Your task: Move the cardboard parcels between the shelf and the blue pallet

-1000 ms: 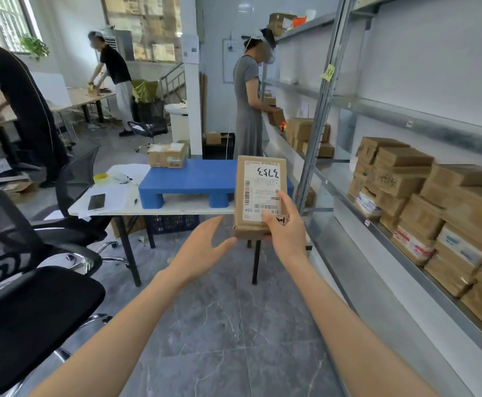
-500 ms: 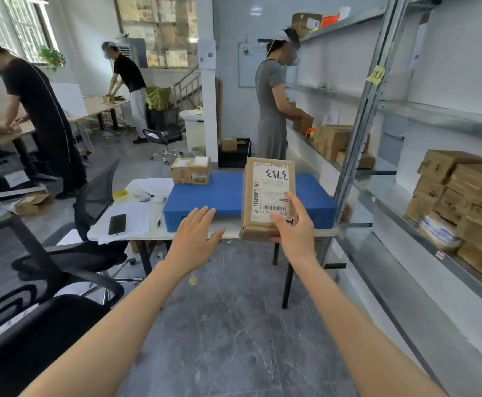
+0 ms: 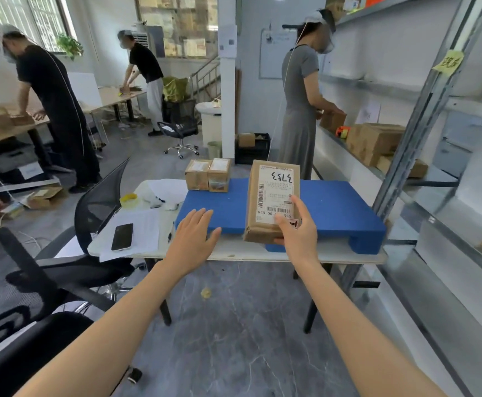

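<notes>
While the right hand [image 3: 297, 234] grips the parcel [image 3: 272, 200], left hand [image 3: 192, 237] open, lay it flat on the pallet [image 3: 334, 207], beside the two boxes [image 3: 207, 174].

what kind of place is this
Probably a small parcel-sorting or packing room: metal shelving stacked with cardboard boxes, a blue pallet on a table, and a labelled parcel held in the right hand.

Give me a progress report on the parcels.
Done: two small parcels sit on the blue pallet. In hand: the right hand grips a labelled parcel near the pallet's front edge; the left hand is open. Left: setting it down; more parcels wait on the shelf.
</notes>
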